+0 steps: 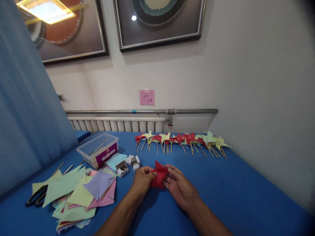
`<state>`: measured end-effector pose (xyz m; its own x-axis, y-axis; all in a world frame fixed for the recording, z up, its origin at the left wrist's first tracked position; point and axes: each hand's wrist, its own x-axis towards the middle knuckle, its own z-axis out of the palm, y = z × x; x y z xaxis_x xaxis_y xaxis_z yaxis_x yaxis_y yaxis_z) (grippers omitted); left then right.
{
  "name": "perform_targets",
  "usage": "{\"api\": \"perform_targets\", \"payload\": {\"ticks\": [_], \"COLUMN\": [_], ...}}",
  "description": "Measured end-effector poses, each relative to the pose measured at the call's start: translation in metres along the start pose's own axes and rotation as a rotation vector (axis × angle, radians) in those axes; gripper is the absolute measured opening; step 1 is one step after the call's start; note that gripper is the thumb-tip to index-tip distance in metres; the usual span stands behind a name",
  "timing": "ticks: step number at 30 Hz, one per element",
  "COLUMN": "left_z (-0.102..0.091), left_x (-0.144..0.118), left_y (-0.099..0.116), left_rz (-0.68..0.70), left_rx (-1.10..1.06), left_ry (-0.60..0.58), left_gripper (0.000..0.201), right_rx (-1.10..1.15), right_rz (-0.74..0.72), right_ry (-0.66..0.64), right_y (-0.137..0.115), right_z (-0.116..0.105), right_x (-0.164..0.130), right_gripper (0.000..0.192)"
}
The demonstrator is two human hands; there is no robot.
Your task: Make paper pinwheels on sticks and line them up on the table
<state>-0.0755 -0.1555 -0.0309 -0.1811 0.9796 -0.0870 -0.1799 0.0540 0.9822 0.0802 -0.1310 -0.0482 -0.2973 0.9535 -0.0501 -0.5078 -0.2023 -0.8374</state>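
Observation:
My left hand (143, 179) and my right hand (179, 187) meet over the blue table (241, 196), both holding a folded red paper piece (159, 175) with pointed flaps. The left fingers pinch its left side and the right fingers hold its right edge. A row of finished red and yellow-green paper pinwheels (182, 140) on wooden sticks lies along the far edge by the wall. Two small open boxes of pins (128, 165) sit just left of my hands.
A pile of coloured cut paper sheets (78, 193) lies at the left, with black scissors (36, 196) beside it. A clear plastic tub (98, 150) holds wooden sticks. A radiator (115, 124) and a metal pipe (147, 111) run along the wall behind.

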Motion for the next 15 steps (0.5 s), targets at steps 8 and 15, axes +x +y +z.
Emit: {"api": "perform_targets", "payload": {"ticks": [8,15], "left_z": [-0.004,0.000], "left_x": [0.005,-0.002], "left_y": [-0.007,-0.004], "left_rz": [0.017,0.103], "left_rx": [0.118,0.318], "left_ry": [-0.030,-0.063], "left_gripper": [0.022,0.015], "right_rx": [-0.861,-1.336], "right_rz": [-0.453,-0.620], "right_ry": [0.048,0.079], "right_y": [-0.019,-0.021], "right_z": [0.002,0.010], "right_x": [0.006,-0.006], "right_gripper": [0.023,0.007]}}
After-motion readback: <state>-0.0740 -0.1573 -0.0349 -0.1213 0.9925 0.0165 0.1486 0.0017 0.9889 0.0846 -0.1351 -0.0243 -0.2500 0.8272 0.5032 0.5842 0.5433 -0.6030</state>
